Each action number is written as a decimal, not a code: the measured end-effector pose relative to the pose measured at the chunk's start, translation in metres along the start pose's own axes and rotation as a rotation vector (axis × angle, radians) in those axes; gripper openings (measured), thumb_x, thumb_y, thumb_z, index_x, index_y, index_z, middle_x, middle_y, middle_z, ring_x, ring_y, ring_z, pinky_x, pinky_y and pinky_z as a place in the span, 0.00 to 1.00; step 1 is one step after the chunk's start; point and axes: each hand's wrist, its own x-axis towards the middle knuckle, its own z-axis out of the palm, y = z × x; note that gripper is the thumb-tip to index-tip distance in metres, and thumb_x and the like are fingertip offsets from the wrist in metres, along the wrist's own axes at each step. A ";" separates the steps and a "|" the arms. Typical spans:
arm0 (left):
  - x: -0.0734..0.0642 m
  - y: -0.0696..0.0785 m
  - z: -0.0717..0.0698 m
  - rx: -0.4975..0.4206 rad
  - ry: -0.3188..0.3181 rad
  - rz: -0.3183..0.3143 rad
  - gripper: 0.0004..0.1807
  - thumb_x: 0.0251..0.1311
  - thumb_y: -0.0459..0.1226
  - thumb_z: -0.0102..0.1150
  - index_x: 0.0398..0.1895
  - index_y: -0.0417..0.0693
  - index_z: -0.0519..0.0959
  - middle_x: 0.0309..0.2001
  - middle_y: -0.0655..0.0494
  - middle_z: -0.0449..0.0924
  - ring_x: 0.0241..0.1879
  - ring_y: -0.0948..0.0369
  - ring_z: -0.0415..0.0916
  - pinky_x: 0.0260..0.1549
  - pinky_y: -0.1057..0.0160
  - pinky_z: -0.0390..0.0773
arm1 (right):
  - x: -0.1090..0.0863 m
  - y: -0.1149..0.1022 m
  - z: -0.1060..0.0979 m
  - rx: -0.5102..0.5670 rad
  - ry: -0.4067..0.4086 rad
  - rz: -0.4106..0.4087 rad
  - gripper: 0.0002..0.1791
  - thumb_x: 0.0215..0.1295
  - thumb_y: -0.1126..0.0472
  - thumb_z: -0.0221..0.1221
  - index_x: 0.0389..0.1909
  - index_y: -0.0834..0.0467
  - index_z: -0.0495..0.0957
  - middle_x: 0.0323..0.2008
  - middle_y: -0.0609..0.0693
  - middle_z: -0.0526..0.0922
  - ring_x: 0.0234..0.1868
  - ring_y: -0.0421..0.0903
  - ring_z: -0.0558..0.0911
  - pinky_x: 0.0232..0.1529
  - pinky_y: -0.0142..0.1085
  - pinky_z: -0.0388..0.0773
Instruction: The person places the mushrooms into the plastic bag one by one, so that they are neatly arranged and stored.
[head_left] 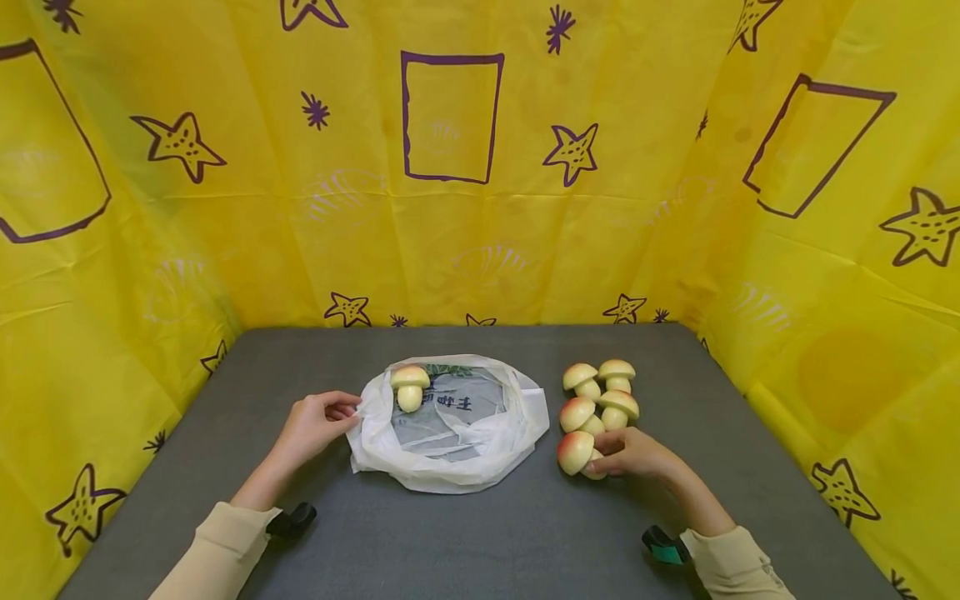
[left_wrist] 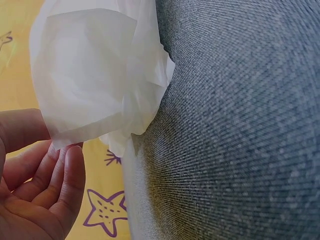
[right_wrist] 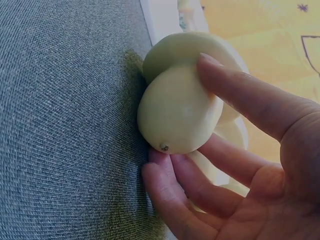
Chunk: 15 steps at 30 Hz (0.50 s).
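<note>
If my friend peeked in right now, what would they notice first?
Probably the bright yellow cloth with purple-outlined starfish, rising behind and beside the gray table. Next, maybe the open white bag with one mushroom inside. To its right sit five more mushrooms, the nearest one gripped by the right hand.

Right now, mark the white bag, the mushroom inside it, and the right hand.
White bag (head_left: 457, 477): head view, near rim.
Mushroom inside (head_left: 410, 379): head view, cap.
Right hand (head_left: 637, 455): head view, back of hand.
</note>
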 end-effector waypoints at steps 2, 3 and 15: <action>0.000 0.001 0.000 -0.001 -0.001 0.000 0.13 0.52 0.33 0.66 0.42 0.41 0.83 0.31 0.52 0.83 0.30 0.61 0.78 0.28 0.70 0.77 | 0.000 -0.001 0.001 -0.003 0.015 0.014 0.22 0.54 0.57 0.68 0.47 0.66 0.79 0.34 0.47 0.83 0.34 0.38 0.79 0.37 0.33 0.79; 0.000 0.001 -0.001 -0.002 -0.001 0.000 0.13 0.52 0.33 0.66 0.42 0.41 0.83 0.31 0.52 0.83 0.30 0.61 0.78 0.28 0.71 0.76 | 0.000 -0.001 0.001 -0.004 0.022 0.017 0.23 0.54 0.57 0.68 0.48 0.67 0.79 0.35 0.48 0.84 0.34 0.38 0.79 0.37 0.34 0.79; 0.000 0.000 0.000 0.009 0.004 -0.005 0.12 0.52 0.33 0.67 0.42 0.42 0.83 0.31 0.53 0.83 0.29 0.61 0.78 0.28 0.71 0.76 | 0.002 -0.006 0.006 -0.021 0.111 0.061 0.29 0.52 0.54 0.69 0.48 0.71 0.77 0.41 0.56 0.83 0.37 0.42 0.82 0.38 0.38 0.81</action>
